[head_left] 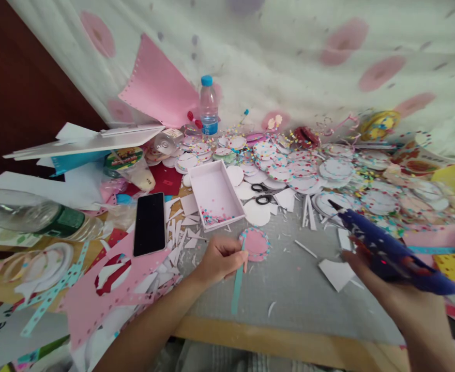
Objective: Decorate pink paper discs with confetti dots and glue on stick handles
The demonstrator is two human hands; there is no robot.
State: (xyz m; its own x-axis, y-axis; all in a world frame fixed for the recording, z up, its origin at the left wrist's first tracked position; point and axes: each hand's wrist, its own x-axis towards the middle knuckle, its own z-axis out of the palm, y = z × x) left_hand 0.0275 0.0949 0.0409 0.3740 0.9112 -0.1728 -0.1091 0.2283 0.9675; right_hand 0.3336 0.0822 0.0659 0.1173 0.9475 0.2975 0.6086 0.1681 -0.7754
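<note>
- Left hand (222, 262): bare; fingers slender, the outer ones partly hidden.
- Left forearm (150, 321): bare along its visible length, tapering smoothly to a narrow wrist.
- Right hand (408, 305): bare; the thumb was long, other fingers largely hidden.
- Grey cloth (246, 357), faintly lined, showed below the worktop (282, 341)'s near edge; whether worn could not be determined.

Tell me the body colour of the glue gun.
Dark blue: the glue gun shows best in the head view.
</note>
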